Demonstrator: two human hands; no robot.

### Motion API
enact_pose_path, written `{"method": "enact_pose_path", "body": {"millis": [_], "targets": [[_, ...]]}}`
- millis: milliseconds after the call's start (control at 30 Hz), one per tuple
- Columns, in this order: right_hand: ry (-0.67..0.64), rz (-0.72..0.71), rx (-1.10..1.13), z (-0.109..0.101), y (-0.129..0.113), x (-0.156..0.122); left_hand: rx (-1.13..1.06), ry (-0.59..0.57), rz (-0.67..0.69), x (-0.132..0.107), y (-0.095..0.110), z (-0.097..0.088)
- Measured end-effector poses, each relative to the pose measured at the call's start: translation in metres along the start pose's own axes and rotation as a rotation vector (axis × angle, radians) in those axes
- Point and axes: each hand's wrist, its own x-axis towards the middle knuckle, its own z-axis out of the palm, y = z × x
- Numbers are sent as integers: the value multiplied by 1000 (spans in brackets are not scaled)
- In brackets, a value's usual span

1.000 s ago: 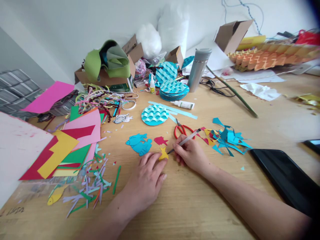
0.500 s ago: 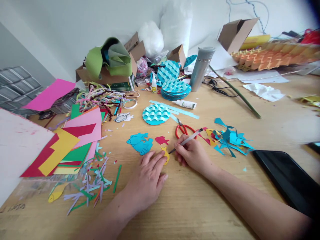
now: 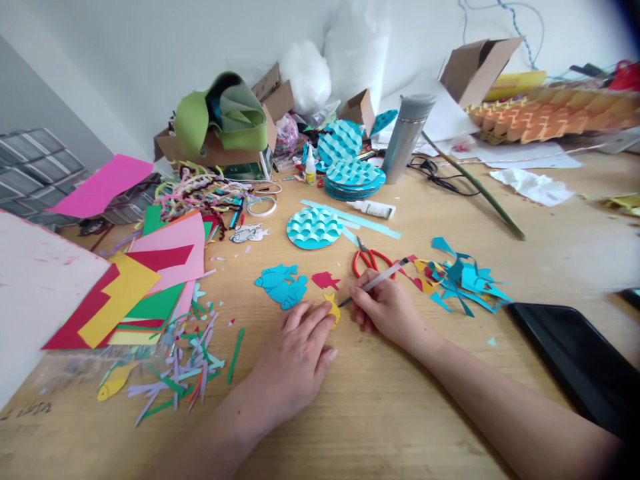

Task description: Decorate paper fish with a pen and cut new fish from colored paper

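My left hand (image 3: 299, 357) lies flat with its fingers stretched out, the fingertips on a small yellow paper fish (image 3: 333, 313) that they partly cover. My right hand (image 3: 383, 303) is closed around a slim pen (image 3: 377, 281) with a clear barrel. The pen's dark tip points at the right edge of the yellow fish; whether it touches cannot be made out. Just beyond the fish is a red paper fish (image 3: 325, 280). Overlapping blue paper fish (image 3: 281, 287) with drawn lines lie left of it. Red-handled scissors (image 3: 369, 259) rest behind my right hand.
Blue and yellow paper scraps (image 3: 465, 279) lie right of my hand, near a black phone (image 3: 575, 353). Coloured paper sheets (image 3: 165, 260) and thin strips (image 3: 185, 367) cover the left. Farther back are a wavy blue disc (image 3: 314, 230), a glue bottle (image 3: 374, 209) and a steel flask (image 3: 406, 140).
Both hands, the pen and the yellow fish keep nearly the same positions. The whole view has shifted very slightly.
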Motion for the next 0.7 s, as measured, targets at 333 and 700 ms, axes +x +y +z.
{"method": "enact_pose_path", "body": {"millis": [333, 700], "targets": [[1, 3, 1, 0, 2, 0, 8, 6, 8, -1, 1, 0], [-1, -4, 9, 0, 5, 1, 11, 18, 17, 0, 1, 0]]}}
